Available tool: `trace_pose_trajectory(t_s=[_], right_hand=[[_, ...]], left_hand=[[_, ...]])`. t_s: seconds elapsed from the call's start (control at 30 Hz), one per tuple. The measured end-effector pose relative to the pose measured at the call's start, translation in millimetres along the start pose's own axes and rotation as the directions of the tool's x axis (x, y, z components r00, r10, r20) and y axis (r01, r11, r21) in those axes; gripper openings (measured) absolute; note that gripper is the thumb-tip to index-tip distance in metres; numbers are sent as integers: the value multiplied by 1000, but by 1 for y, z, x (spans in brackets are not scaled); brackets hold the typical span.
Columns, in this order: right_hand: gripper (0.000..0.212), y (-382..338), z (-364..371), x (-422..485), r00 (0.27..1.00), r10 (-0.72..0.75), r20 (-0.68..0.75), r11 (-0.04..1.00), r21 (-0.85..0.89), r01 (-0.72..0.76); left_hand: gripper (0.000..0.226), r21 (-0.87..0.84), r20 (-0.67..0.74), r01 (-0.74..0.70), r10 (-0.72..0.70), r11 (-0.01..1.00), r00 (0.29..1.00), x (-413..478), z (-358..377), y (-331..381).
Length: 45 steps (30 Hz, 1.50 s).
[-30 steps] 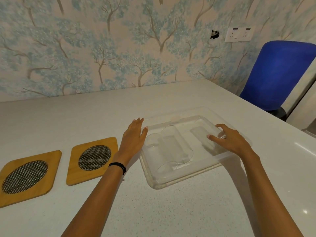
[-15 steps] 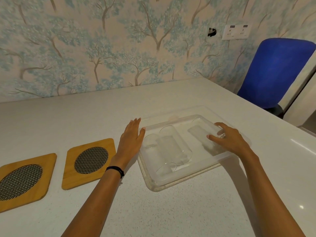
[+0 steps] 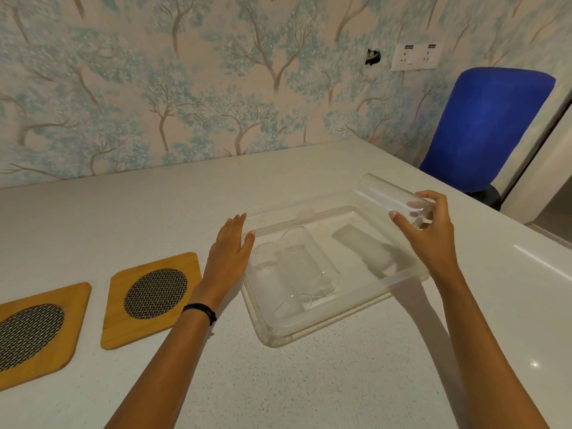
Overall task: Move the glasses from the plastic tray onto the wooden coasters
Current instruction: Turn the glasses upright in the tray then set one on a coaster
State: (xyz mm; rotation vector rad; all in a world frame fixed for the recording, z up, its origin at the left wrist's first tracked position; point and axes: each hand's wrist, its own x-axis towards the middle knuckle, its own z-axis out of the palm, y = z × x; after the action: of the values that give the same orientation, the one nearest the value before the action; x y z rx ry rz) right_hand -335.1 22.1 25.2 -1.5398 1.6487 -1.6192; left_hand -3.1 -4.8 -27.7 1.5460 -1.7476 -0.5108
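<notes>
A clear plastic tray (image 3: 322, 328) rests on the white counter. Two clear glasses lie on their sides in its left half, one (image 3: 306, 261) beside the other (image 3: 269, 274). My right hand (image 3: 430, 233) grips a third clear glass (image 3: 387, 196) near its base and holds it tilted above the tray's right far corner. My left hand (image 3: 230, 252) lies flat with fingers apart against the tray's left rim, holding nothing. Two wooden coasters with round mesh centres lie left of the tray: the nearer one (image 3: 151, 297) and another (image 3: 34, 332) cut by the left edge.
A blue chair (image 3: 483, 128) stands past the counter's right far corner. The wallpapered wall with a socket plate (image 3: 414, 57) runs along the back. The counter's right edge falls off close to the tray.
My right hand has closed on the right-hand glass and lifted it out of the tray, up and to the right. My left hand stays at the tray's left rim.
</notes>
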Motion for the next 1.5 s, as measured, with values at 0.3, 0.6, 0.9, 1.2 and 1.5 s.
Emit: trace_pose_trajectory(t_s=[0.3,0.6,0.9,1.2,1.5], right_hand=[[68,1,-13,4,988,-18,-154,1000,-6,17],[55,6,-11,-2,1000,-16,-16,991,-132,14],[56,9,-13,0,1000,-23,-2,980,-199,23],[56,9,-11,1,998,21,61,965,-261,-4],[31,-27,9,-13,945,-328,0,902,-298,313]], left_hand=[[51,-1,-6,1,-1,1000,1000,2,1,-2],[51,-6,-2,1,-1,1000,1000,2,0,-2],[51,-14,-4,-5,5,1000,1000,1,0,0],[51,-20,-1,-5,5,1000,1000,0,-1,0],[51,-15,-4,-8,8,1000,1000,-1,-1,2]])
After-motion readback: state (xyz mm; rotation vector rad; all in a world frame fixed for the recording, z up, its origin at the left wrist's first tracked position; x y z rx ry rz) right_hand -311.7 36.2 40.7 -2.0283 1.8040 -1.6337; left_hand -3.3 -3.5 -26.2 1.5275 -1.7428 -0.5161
